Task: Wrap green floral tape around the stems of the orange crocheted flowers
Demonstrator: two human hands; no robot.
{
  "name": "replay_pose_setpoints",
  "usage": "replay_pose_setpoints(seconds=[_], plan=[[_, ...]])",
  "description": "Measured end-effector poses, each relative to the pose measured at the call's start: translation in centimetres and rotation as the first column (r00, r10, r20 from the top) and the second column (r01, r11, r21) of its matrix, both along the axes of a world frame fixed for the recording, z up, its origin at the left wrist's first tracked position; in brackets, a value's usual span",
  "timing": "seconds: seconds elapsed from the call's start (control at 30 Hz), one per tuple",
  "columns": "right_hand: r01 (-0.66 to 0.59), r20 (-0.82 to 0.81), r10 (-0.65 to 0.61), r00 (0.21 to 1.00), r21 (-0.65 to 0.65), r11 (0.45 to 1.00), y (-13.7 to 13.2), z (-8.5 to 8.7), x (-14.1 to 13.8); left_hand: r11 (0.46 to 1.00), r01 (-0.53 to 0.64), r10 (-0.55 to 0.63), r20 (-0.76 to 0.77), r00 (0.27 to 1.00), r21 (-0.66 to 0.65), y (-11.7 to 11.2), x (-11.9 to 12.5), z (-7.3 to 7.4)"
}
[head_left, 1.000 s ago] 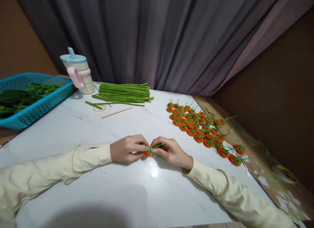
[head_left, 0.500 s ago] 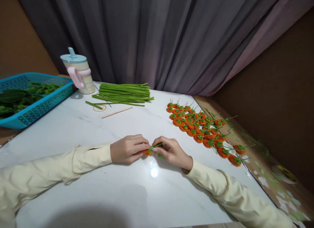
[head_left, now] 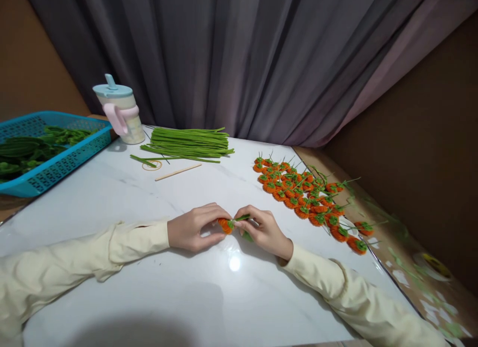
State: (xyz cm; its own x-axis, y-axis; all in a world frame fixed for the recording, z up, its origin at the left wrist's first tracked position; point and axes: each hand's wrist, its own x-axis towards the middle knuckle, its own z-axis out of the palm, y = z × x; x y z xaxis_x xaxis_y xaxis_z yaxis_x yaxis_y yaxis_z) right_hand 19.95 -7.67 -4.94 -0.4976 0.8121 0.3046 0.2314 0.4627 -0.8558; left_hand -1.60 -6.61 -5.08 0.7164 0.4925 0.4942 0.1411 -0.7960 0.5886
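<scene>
A white tabletop with faint grey marbling (head_left: 224,187) fills the lower view, backed by a long dark grey-purple cloth curtain (head_left: 186,63). Near its middle, raised between the two hands, is a small ridged orange piece with a green top (head_left: 226,226), its fuzzy surface like yarn. The left hand (head_left: 196,230) curls around its orange side, fingers above and thumb below, closed lightly on it. The right hand (head_left: 263,231) pinches a narrow dark green strip (head_left: 243,217) at the piece's green end, thumb and forefinger together (more green shows beneath that hand, too hidden to make out). Beyond the hands lie a thin pale wooden stick (head_left: 178,172) and, farther back, a bundle of fuzzy bright green stems (head_left: 190,143). To the right sits a crowded group of similar orange pieces with green tops (head_left: 302,212). At the far left corner stands a clear cup with a light blue lid and pink handle (head_left: 132,120), near a blue perforated plastic basket (head_left: 48,170) holding dark green leafy pieces (head_left: 18,150).
</scene>
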Motion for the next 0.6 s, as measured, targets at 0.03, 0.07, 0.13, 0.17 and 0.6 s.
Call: replay_pose_setpoints(seconds=[0.03,0.07,0.13,0.17,0.6], plan=[[0.002,-0.002,-0.002,1.000,-0.008,1.000,-0.01,0.04,-0.02,1.000,0.003,-0.003,0.006,1.000,-0.006,0.00,-0.01,-0.02],[0.002,-0.001,-0.002,1.000,-0.011,1.000,-0.03,0.08,-0.04,1.000,0.006,-0.006,0.016,1.000,-0.005,0.01,-0.02,-0.05],[-0.004,0.001,0.004,1.000,-0.008,1.000,-0.09,0.13,-0.09,1.000,0.011,-0.011,0.033,0.999,0.011,0.01,0.00,-0.08],[-0.009,0.003,0.009,1.000,-0.008,1.000,-0.12,0.16,-0.12,1.000,0.011,-0.012,0.037,0.999,0.023,-0.01,0.03,-0.08],[-0.219,-0.202,0.137,0.970,-0.473,0.854,0.24,1.01,-0.38,0.974,-0.074,0.062,0.061,0.996,0.216,-0.33,0.08,-0.15]])
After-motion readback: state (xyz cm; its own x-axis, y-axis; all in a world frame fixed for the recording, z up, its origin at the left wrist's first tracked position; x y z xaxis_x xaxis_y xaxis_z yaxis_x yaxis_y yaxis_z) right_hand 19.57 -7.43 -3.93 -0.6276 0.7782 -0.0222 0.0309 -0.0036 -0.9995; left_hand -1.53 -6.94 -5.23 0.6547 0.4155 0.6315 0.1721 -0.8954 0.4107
